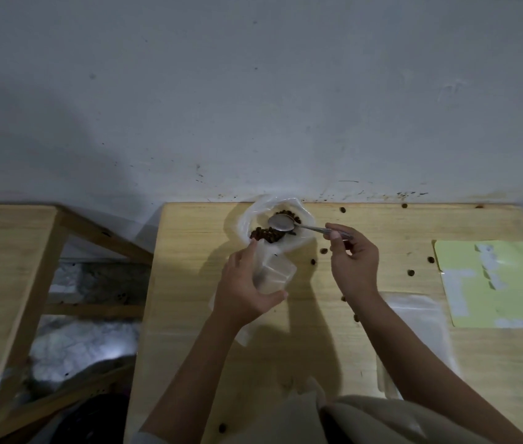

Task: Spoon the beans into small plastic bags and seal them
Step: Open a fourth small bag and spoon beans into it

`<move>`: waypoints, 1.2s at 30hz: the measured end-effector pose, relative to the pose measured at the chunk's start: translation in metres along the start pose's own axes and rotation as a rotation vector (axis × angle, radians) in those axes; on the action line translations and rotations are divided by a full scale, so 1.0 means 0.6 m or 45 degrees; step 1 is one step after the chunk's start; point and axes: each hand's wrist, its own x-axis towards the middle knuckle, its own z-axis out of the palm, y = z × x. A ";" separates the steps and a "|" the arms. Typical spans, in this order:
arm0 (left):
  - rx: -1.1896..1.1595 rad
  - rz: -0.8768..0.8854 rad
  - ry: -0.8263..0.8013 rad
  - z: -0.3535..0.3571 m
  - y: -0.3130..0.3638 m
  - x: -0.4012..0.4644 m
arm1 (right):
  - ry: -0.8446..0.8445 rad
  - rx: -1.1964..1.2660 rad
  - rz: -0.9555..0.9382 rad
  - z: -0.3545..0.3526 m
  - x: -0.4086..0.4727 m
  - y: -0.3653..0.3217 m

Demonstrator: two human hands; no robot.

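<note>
Dark brown beans [266, 233] lie in an open clear plastic bag [250, 216] at the far edge of the wooden table [189, 315]. My right hand [354, 261] pinches the handle of a metal spoon [281, 222]; its bowl hovers over the beans and looks empty. My left hand [242, 293] grips a small clear plastic bag [277, 274], held open just in front of the bean bag. A few beans seem to sit inside it.
Loose beans [410, 272] are scattered over the table to the right. A stack of flat clear bags [414, 318] lies under my right forearm. A yellow-green sheet [510, 283] rests at the right. A second wooden table [6, 251] stands to the left.
</note>
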 end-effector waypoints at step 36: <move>0.041 -0.047 0.042 0.001 -0.001 0.003 | 0.004 0.223 0.329 -0.041 -0.008 -0.028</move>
